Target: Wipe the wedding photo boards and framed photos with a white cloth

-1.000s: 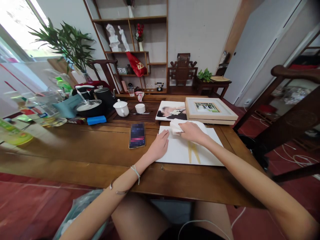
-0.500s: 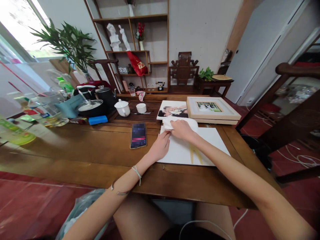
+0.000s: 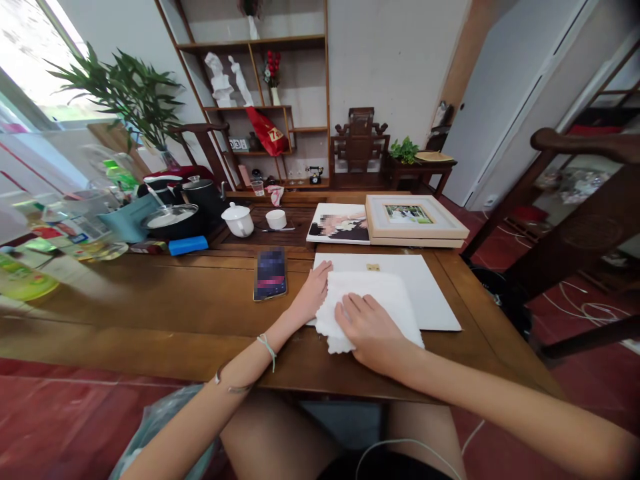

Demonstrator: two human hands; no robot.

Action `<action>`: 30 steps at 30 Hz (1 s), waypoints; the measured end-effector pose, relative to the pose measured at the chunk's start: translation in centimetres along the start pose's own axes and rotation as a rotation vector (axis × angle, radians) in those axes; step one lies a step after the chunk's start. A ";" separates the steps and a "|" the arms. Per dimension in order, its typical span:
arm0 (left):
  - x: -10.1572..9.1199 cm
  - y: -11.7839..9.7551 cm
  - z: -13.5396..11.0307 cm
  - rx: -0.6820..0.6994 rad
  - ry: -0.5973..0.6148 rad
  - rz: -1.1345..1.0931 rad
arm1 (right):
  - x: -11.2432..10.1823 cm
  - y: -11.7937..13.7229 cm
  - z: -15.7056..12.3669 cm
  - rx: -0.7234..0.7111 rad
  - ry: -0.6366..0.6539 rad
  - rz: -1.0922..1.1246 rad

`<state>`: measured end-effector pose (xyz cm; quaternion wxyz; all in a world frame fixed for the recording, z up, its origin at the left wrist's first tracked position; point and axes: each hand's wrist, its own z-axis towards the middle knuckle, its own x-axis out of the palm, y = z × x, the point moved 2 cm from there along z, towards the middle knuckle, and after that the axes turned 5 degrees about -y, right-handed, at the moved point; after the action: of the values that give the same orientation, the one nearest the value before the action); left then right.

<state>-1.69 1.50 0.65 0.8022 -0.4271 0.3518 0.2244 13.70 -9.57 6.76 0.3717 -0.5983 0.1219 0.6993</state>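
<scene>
A white board (image 3: 435, 300) lies flat near the table's front edge. My left hand (image 3: 316, 288) rests along its left side, fingers stretched out and lying flat. On the board is a white cloth (image 3: 400, 293), its scalloped near edge hanging past the board's front. My right hand (image 3: 373, 327) presses down on this cloth with bent fingers gripping it. Just beyond the cloth, a small tan patch (image 3: 373, 267) shows on the board; I cannot tell whether it is a mark or a separate piece. Whatever lies under the cloth is hidden.
Left of the board lies a phone (image 3: 271, 273). Behind stand a framed picture (image 3: 440, 217) and a photo panel (image 3: 320, 230). A white lidded cup (image 3: 237, 220), a small white bowl (image 3: 276, 219), a blue block (image 3: 188, 246) and several bottles fill the left.
My right hand has brought the cloth from the board's far left corner toward me and spread it out. The yellowish stripes seen before are now covered. My left hand's fingers have straightened.
</scene>
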 end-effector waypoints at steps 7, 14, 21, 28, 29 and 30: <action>-0.4 -1.0 0.0 0.017 -0.014 -0.033 | 1.7 -5.7 3.3 0.187 0.103 0.211; -0.9 -1.3 0.4 -0.048 -0.096 -0.087 | 2.9 -5.6 5.6 0.289 0.136 0.057; -1.2 -0.3 0.4 -0.093 -0.181 -0.120 | 0.6 0.9 1.6 0.111 0.099 -0.005; -0.8 -0.8 0.2 -0.076 -0.152 -0.095 | -0.1 -2.0 0.6 0.075 0.147 0.169; -0.9 -1.0 0.2 -0.077 -0.157 -0.086 | 0.2 -3.1 1.2 0.109 0.156 0.173; -1.0 -1.3 0.3 -0.074 -0.162 -0.079 | 0.6 -4.1 1.9 0.150 0.158 0.167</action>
<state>-1.40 0.98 2.20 0.8199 -0.4506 0.2598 0.2393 15.05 -5.31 7.83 0.3451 -0.6096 0.2522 0.6677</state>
